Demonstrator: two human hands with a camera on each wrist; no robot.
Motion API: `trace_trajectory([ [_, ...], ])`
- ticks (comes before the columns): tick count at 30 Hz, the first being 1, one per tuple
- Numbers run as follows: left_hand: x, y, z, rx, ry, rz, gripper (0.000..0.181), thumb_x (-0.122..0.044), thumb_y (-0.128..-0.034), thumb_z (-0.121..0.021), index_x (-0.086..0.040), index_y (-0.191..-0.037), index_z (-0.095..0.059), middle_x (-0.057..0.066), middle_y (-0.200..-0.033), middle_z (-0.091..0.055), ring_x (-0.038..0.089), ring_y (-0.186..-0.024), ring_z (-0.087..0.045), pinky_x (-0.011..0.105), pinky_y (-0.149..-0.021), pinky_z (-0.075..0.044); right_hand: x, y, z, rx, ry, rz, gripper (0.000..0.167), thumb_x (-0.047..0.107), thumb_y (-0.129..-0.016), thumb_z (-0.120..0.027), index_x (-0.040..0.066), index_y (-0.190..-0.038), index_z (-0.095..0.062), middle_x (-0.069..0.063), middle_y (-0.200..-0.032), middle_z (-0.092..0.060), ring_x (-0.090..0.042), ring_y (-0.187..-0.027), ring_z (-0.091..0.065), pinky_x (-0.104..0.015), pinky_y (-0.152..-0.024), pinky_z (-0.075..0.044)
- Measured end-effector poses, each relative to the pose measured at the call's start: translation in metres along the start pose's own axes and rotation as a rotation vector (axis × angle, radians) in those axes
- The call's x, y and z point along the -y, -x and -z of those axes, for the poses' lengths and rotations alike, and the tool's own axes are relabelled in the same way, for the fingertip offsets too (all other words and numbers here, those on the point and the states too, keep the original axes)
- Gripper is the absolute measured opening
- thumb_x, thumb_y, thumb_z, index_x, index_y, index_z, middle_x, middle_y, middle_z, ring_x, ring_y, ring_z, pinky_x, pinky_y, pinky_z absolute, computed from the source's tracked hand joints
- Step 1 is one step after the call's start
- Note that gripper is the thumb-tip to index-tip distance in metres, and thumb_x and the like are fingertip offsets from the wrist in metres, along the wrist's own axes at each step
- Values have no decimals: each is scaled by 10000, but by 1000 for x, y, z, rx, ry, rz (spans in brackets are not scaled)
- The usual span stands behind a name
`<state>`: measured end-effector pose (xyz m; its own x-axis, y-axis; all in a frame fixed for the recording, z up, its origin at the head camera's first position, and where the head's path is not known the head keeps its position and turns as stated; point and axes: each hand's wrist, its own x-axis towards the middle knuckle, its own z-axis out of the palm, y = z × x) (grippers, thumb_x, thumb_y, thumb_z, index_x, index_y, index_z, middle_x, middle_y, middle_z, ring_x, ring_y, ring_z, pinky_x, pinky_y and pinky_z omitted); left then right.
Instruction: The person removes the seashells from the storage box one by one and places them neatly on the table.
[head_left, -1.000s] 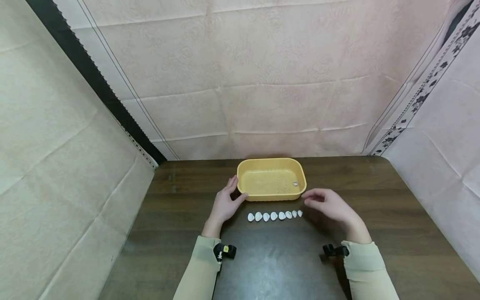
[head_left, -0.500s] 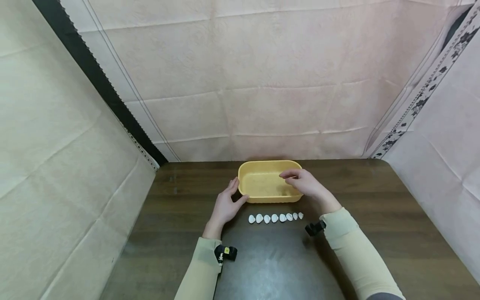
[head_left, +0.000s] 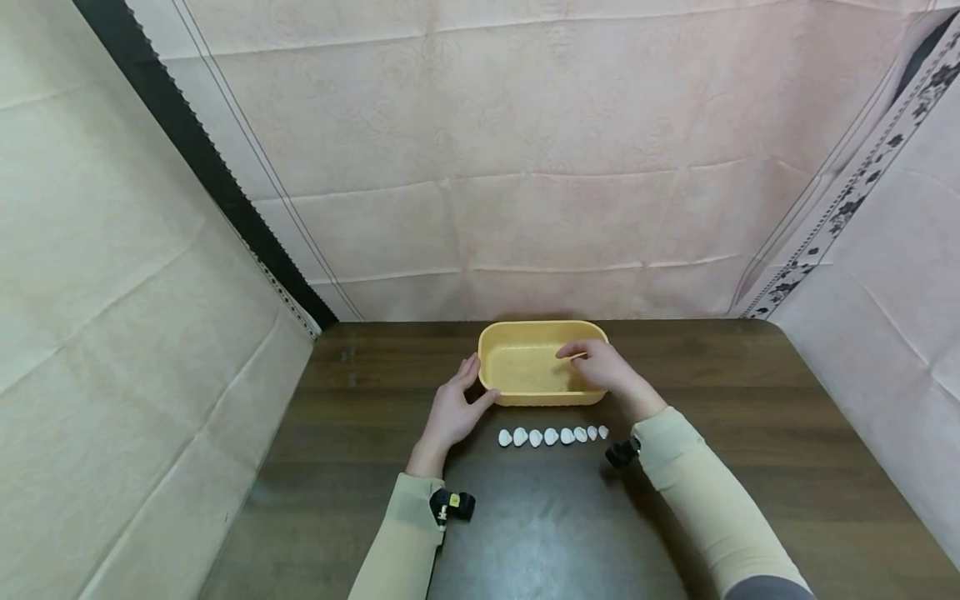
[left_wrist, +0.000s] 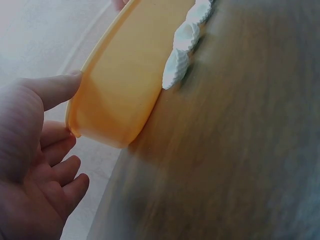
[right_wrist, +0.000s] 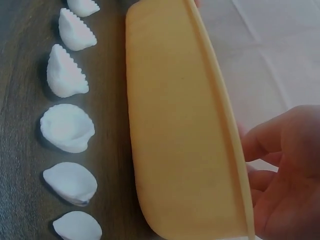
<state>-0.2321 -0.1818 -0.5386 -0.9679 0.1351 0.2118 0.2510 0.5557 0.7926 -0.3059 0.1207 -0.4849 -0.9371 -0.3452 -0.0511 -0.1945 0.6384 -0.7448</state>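
Observation:
A yellow plastic basin [head_left: 532, 398] stands near the table's far edge. My left hand [head_left: 452, 408] holds its near left corner, with the thumb on the front rim and the fingers along the left side. My right hand [head_left: 600, 367] reaches over the basin's right end, fingers bent and pointing left inside it. The basin wall [right_wrist: 175, 100] hides those fingertips in the right wrist view, so I cannot tell whether they pinch anything. In front of the basin, several white seashells [head_left: 551, 437] lie in a row; ridged edges show on some shells [right_wrist: 67, 72].
The brown wood-grain table [head_left: 360, 442] has a grey glossy area [head_left: 540, 533] toward its near side. Pale cloth [head_left: 570, 208] hangs behind the table and on both sides. Small black cameras [head_left: 452, 505] sit on both wrists.
My right hand has moved from beside the basin's near right corner to inside it. The small shell seen in the basin earlier is now out of sight. My left hand stays at its corner.

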Motion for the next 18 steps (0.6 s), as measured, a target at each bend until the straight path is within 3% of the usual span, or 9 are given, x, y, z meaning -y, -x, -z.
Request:
trace_trajectory([
  [11,-2,0,1,9,-2,29,758,-334,-1024,-757,-46,-1629,-403,75,-1714,-361,248,-1598,-278,494,-1271,-280,3,-7,-6,11,76,9,325,-9,-1004,-512,-29,-1211,-762,-222,-1293,-706,-344,-1176,-626,-503,-1007,-520],
  [14,-3,0,1,9,-3,32,756,-334,-1025,-755,-39,-1628,-407,86,-1712,-366,249,-1597,-279,498,-1272,-279,4,-8,-8,8,64,2,309,-7,-1013,-529,-29,-1216,-761,-216,-1291,-710,-329,-1148,-633,-461,-975,-528],
  [18,-3,1,1,8,-2,34,756,-339,-1024,-755,-35,-1625,-412,79,-1710,-368,243,-1596,-278,486,-1274,-277,4,-12,-11,26,-30,-7,273,-4,-1031,-573,-51,-1241,-741,-225,-1268,-710,-329,-1043,-665,-382,-852,-550],
])
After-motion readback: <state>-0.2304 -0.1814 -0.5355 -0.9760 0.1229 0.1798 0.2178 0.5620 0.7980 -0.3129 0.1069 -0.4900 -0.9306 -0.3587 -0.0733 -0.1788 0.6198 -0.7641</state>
